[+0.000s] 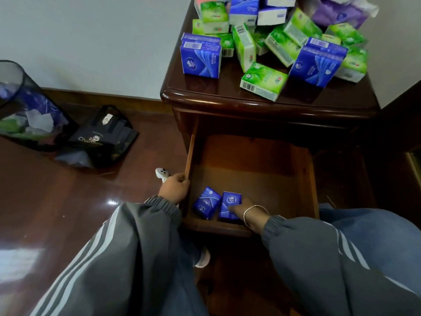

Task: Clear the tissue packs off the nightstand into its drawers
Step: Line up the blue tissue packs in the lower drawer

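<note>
Head view, looking down: dark wood nightstand (pixel 227 96) upper right, its drawer (pixel 250 169) pulled well out toward the person.

Inside the drawer, at the front-left corner, 2 blue tissue packs stand side by side, touching or nearly so. The left blue pack (pixel 206 202) is tilted, w/ no hand on it. The right blue pack (pixel 229 201) stands more upright.

R hand (pixel 241 209) reaches into the drawer and holds the right blue pack: thumb across its face, fingers curled at its right edge. Fingertips are mostly hidden behind the pack. Thin bracelet (pixel 255 212) on that wrist.

L hand (pixel 174 187) grips the top edge of the drawer's left side wall, fingers curled over it, knuckles up. Both arms are in grey striped sleeves.

On the nightstand top a heap of tissue packs (pixel 282 42) is left, green, blue and a purple one at the back, some stacked, some tipped over. A green pack (pixel 264 80) lies flat nearest the front edge, and a blue pack (pixel 201 58) stands upright at the left.

On the shiny wood floor at the left stands a mesh waste bin (pixel 16 87) w/ paper and wrappers inside. A black bag (pixel 104 137) sits just beside it. A small white device (pixel 160 173) lies on the floor near the L hand
</note>
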The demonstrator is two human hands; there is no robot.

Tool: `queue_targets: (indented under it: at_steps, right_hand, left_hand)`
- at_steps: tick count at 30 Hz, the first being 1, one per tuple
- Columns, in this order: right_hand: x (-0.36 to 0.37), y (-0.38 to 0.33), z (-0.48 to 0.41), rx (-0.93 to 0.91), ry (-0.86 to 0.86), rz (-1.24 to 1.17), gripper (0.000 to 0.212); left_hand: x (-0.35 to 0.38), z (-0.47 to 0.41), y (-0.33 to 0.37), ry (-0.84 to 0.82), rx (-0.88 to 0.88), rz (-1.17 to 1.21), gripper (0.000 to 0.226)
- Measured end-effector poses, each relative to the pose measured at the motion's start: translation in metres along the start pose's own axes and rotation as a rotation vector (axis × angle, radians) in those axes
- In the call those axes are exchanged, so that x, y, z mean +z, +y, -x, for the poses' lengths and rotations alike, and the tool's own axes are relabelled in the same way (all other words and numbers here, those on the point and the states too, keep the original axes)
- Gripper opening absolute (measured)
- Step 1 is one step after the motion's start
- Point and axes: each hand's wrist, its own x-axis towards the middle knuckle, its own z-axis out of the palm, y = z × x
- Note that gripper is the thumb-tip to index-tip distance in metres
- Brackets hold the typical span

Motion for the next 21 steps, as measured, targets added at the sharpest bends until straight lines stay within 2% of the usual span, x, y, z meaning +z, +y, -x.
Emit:
queue_targets:
  at_steps: [5, 9, 10, 13, 16, 19, 21]
  right_hand:
    - [0.015, -0.013, 0.006, -0.177, -0.218, 0.199, 0.033]
    - [0.016, -0.020, -0.001, -0.044, -0.132, 0.169, 0.020]
    - [0.014, -0.021, -0.003, -0.051, -0.093, 0.137, 0.022]
    - [0.010, -0.032, -0.007, -0.198, -0.049, 0.053, 0.055]
    - [0.015, -0.046, -0.003, -0.369, -0.140, 0.197, 0.052]
    - [0.025, -0.056, -0.001, -0.336, -0.260, 0.294, 0.056]
    - [0.028, -0.059, -0.002, -0.292, -0.281, 0.372, 0.062]
  left_hand:
    - [-0.004, -0.006, -0.005, -0.037, -0.026, 0.152, 0.033]
    - [-0.003, -0.008, -0.007, -0.047, -0.042, 0.223, 0.030]
    - [-0.003, -0.009, -0.007, -0.047, -0.049, 0.245, 0.029]
    - [-0.004, -0.012, -0.009, -0.056, -0.068, 0.302, 0.028]
    - [-0.004, -0.013, -0.009, -0.065, -0.070, 0.314, 0.028]
    - [-0.005, -0.012, -0.009, -0.077, -0.065, 0.302, 0.029]
    - [-0.005, -0.012, -0.008, -0.082, -0.063, 0.303, 0.029]
